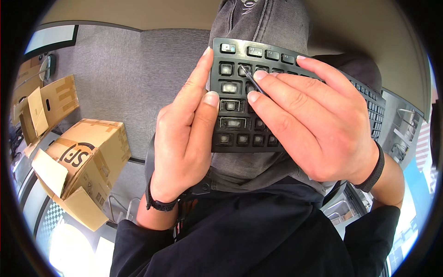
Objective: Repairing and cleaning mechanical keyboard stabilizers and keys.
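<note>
Head view | open cardboard boxes point(83, 161) | inside hidden | hands point(184, 134) hold keyboard point(240, 115)

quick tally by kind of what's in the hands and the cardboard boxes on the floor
keyboards, black, keycaps off: 1
thin dark tools in right hand: 1
cardboard boxes, open: 2
left hand steadies the keyboard
total: 4

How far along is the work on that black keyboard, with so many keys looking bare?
Looks done: the end of the keyboard under the hands shows bare sockets with no caps. In hand: the left hand steadies that end on the lap, while the right hand works a thin dark tool into a socket in the upper rows. Left: the far end, beyond the right hand, has its keycaps on.
</note>
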A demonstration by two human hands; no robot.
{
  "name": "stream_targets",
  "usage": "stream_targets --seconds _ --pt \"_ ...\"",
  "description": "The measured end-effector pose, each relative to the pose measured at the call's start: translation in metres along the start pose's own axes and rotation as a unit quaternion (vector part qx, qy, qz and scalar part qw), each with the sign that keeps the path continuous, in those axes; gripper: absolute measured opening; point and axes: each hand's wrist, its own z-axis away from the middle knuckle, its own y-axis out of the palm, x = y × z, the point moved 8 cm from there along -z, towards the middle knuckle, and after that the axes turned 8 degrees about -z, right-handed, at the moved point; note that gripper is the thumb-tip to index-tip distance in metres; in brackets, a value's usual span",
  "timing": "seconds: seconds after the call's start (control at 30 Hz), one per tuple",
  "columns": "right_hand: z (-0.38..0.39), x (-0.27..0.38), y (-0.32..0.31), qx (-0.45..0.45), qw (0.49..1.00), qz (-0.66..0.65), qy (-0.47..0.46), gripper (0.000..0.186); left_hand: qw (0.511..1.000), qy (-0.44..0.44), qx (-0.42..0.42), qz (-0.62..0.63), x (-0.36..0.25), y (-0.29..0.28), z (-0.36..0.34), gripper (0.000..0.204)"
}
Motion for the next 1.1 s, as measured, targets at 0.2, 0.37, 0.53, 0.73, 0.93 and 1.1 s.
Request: stream_targets --seconds 0.2,0.37,0.53,0.73,0.93,1.1 --pt "-0.004 -0.004 -0.011 0.028 1.0 0.003 0.008 0.03 1.0 -0.011 -0.006 -0.013 0.003 0.0 0.0 0.05" --pt "-0.001 -0.03 -0.042 -0.012 0.996 -0.052 0.065 0.023 0.998 -0.027 0.003 -0.056 0.002 -0.005 0.003 0.052" --pt "0.01 -0.043 -0.042 0.003 0.983 -0.125 0.131 0.022 0.995 0.016 -0.026 -0.094 0.001 -0.004 -0.001 0.051" --pt "0.03 -0.061 -0.037 -0.054 0.951 -0.204 0.226 0.02 0.995 -0.003 -0.023 -0.093 -0.002 -0.002 0.001 0.054" --pt "0.034 -0.064 -0.042 -0.047 0.952 -0.226 0.199 0.021 0.994 -0.036 -0.008 -0.101 0.005 -0.002 0.004 0.054" --pt "0.041 -0.063 -0.038 -0.036 0.951 -0.218 0.215 0.021 0.994 -0.04 0.009 -0.101 0.008 0.001 0.002 0.055"
